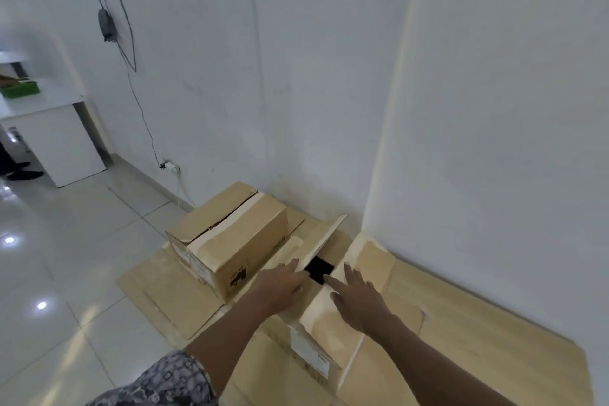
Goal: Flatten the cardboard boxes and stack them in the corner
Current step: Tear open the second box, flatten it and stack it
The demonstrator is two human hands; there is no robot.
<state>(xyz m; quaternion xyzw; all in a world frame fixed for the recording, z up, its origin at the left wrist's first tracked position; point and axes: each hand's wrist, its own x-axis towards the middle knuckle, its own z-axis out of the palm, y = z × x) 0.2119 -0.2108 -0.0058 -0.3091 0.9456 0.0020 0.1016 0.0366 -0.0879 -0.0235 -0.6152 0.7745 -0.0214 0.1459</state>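
Landmark: wall corner.

1. Flattened cardboard sheets: spread on the floor out from the corner, the base of the stack.
2. Closed box: still whole, standing on the sheets nearest the corner, likely awaiting its turn.
3. Near box: farther out from the corner, top flaps parted over a dark gap.
4. Left hand: fingers spread, gripping nothing, at the raised flap.
5. Right hand: fingers splayed flat on the opposite flap, apparently pressing it open.

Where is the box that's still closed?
In the head view, the closed box sits left of centre on flattened cardboard, near the wall corner, just left of the open box under both hands.
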